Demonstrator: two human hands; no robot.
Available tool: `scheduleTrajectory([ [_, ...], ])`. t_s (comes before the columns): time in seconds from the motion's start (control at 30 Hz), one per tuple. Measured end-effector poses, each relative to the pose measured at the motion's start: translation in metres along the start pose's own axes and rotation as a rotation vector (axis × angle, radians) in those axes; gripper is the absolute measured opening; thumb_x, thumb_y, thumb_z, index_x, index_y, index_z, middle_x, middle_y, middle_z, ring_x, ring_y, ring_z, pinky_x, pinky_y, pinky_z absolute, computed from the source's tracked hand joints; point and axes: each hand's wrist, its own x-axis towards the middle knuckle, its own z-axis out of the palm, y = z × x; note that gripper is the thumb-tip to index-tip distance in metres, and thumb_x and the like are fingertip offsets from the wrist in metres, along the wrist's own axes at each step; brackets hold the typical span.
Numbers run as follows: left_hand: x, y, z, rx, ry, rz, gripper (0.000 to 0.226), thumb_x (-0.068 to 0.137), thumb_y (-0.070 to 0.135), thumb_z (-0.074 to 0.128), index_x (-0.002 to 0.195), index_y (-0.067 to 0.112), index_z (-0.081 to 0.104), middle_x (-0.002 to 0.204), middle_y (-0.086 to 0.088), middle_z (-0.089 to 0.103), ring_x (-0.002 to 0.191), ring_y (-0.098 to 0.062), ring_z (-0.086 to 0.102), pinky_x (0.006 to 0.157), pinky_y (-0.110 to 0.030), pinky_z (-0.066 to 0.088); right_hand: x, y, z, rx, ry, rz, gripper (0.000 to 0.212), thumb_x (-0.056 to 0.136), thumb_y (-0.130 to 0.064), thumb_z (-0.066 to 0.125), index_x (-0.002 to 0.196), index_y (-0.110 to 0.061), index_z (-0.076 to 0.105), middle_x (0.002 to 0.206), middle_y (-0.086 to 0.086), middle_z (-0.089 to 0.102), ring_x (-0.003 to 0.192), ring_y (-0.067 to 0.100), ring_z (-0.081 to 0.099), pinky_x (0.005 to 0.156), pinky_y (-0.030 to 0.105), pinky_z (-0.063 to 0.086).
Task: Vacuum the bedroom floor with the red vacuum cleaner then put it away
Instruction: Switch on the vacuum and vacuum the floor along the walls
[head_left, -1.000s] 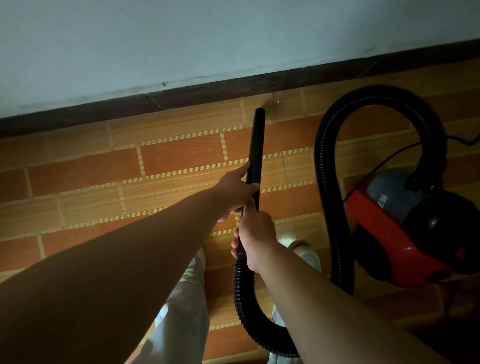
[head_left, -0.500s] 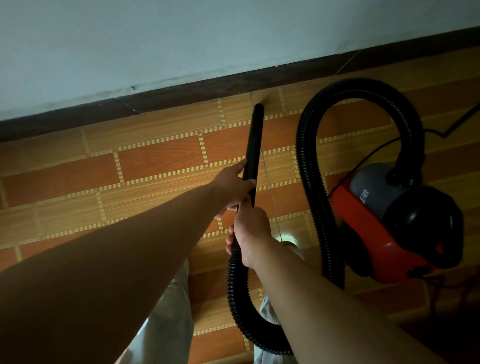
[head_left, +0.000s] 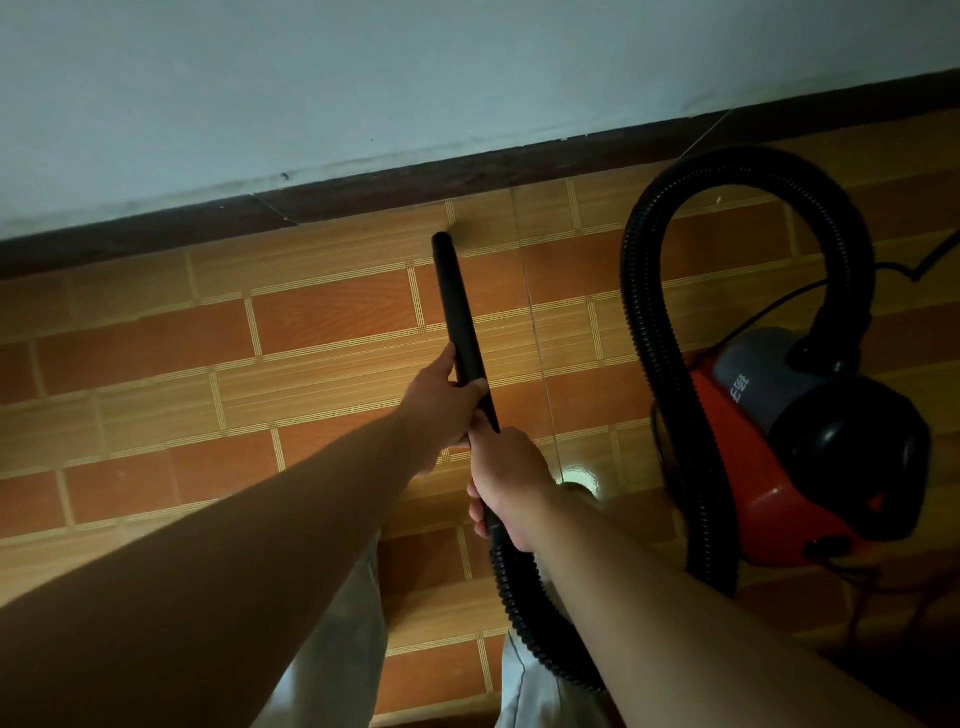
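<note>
The red vacuum cleaner (head_left: 753, 467) sits on the floor at the right, with a grey top and black end. Its ribbed black hose (head_left: 644, 322) arcs up from the body, down past it and back to a straight black wand (head_left: 454, 301). The wand's tip rests on the orange tiled floor (head_left: 322, 322) just short of the dark skirting board (head_left: 363, 195). My left hand (head_left: 441, 410) grips the wand midway. Just behind it, my right hand (head_left: 506, 478) grips the wand's rear end where the hose joins.
A pale wall (head_left: 415, 78) rises above the skirting. The vacuum's thin black cord (head_left: 904, 270) trails off at the right edge. My light trouser legs (head_left: 343, 649) and a shoe tip (head_left: 576, 475) show below my arms.
The wand's tip has swung left along the skirting, so the wand now leans left. Both hands keep their hold. The vacuum body has stayed in place.
</note>
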Motion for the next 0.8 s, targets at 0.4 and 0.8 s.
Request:
scheduleTrajectory([
  [0.4,-0.011,0.013,0.018,-0.057,0.009,0.005,0.071,0.101,0.013,0.060,0.158,0.037,0.025,0.110,-0.012,0.069,0.083,-0.021,0.070,0.047,-0.021,0.052,-0.005,-0.002,-0.025,-0.063,0.034,-0.053,0.057,0.104,-0.061,0.034,0.111,-0.015,0.067,0.057,0.006,0.054,0.044,0.021,0.051,0.047,0.028,0.045],
  [0.8,-0.023,0.039,0.040,0.026,-0.057,-0.012,0.072,0.101,0.014,0.060,0.158,0.039,0.024,0.102,-0.004,0.067,0.090,-0.020,0.068,0.054,-0.026,0.054,-0.023,-0.004,-0.045,0.103,0.032,-0.020,0.059,0.104,-0.062,0.036,0.110,-0.014,0.069,0.047,0.001,0.051,0.042,0.019,0.050,0.048,0.029,0.044],
])
